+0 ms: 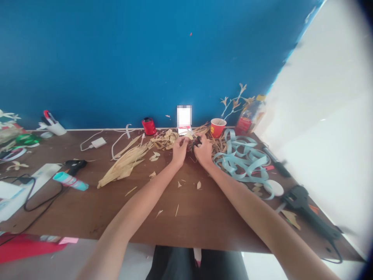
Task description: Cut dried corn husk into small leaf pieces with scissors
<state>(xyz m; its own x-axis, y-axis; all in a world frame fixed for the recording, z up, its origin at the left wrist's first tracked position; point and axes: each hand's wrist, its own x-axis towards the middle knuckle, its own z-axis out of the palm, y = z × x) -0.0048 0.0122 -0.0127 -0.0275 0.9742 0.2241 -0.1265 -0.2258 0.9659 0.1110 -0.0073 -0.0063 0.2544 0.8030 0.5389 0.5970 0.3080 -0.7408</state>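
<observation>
My right hand (pixel 204 151) is closed around the black handles of a pair of scissors (pixel 196 143), whose blades point up and to the left. My left hand (pixel 180 149) is pinched on a small pale piece of dried husk (pixel 189 135) close to the blades. Whether the blades touch the husk is too small to make out. Just left of my hands lies a heap of husk scraps (pixel 169 139), with a long bundle of dried husks (pixel 126 163) beyond it. Small cut pieces (pixel 199 185) are scattered on the brown table (pixel 175 221) between my forearms.
A lit phone screen (pixel 184 116) stands against the blue wall. Right of my hands are a paper cup (pixel 218 128), tangled light-blue ribbon (pixel 244 159) and a glue gun (pixel 309 210). On the left are a red roll (pixel 149 126), a white charger (pixel 98 142) and a turquoise tube (pixel 70 181).
</observation>
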